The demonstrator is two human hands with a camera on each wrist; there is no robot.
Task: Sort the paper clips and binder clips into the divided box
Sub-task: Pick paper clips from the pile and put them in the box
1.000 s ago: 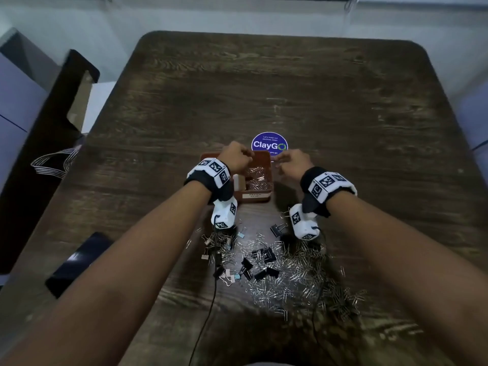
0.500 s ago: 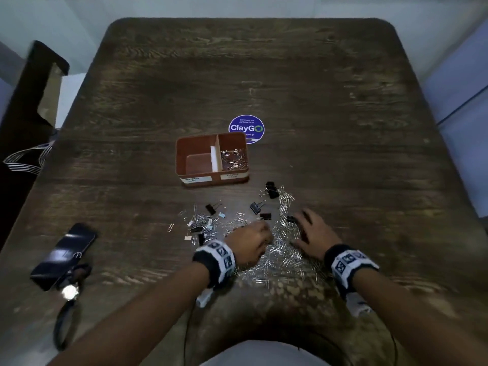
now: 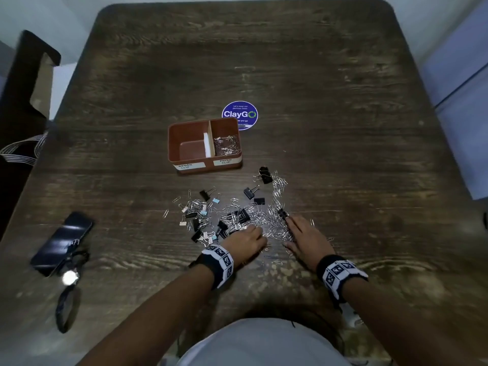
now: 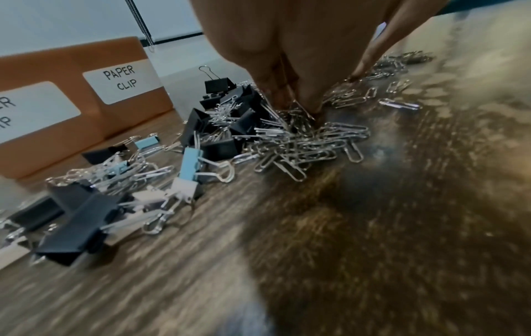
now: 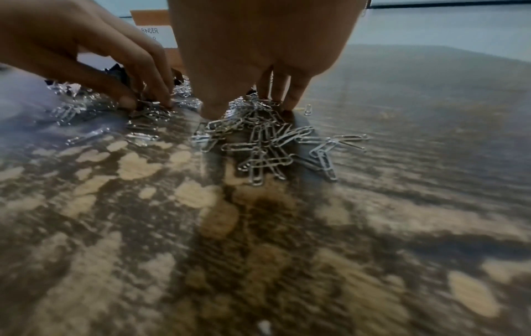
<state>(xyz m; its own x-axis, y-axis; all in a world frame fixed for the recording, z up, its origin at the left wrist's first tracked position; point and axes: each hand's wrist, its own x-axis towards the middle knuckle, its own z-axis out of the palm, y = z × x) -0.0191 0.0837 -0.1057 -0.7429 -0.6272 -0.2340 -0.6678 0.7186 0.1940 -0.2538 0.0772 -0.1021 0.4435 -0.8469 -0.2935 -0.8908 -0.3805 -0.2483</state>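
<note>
phone: I see it lying flat at the left of the worktop, a dark strap and a bright round bit just beside it.
divided box: brown, beyond the pile. Front labels read BINDER CLIP on the left, PAPER CLIP on the right. Right compartment holds silver paper clips; left one shows only its floor.
sticker: round, blue, ClayGo, just behind the box.
binder clips: black, pale blue and white ones scattered through the left and middle of the pile, a few black ones nearer the box.
paper clips: silver heap in front of the box, densest between my two hands.
left hand: fingers curled, tips bunched down into the paper clips; I can't tell if any clip is actually pinched.
right hand: fingers spread, nearly straight, tips pressing on the paper clips, holding nothing.
</note>
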